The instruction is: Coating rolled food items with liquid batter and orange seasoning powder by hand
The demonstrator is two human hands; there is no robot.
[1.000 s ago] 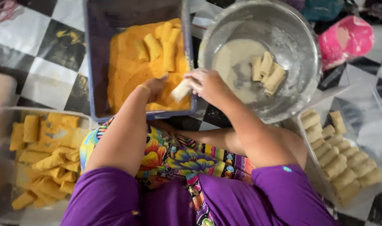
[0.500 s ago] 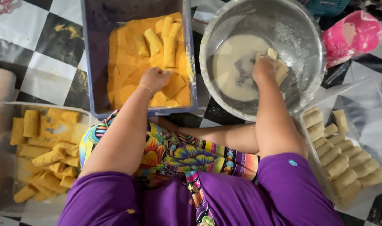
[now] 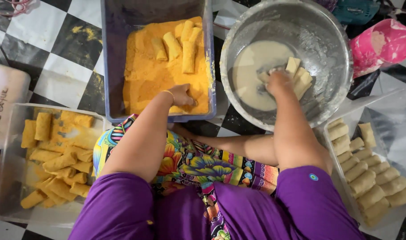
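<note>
My left hand [image 3: 181,95] presses into orange breadcrumbs at the near edge of a blue tub [image 3: 108,53], fingers curled over a roll buried in the crumbs. Three crumbed rolls [image 3: 180,46] lie at the tub's far side. My right hand [image 3: 278,83] reaches into a metal bowl [image 3: 327,40] of pale batter and grips one of the pale rolls [image 3: 301,78] lying there.
A clear box [image 3: 7,178] at the left holds several crumbed rolls. A clear tray [image 3: 398,115] at the right holds several plain pale rolls. A pink object [image 3: 381,44] lies beyond the bowl. The floor is black and white checked tile.
My right hand left the blue tub, where it held a pale roll, and moved right into the batter bowl. My left hand stayed in the crumbs, pressing lower.
</note>
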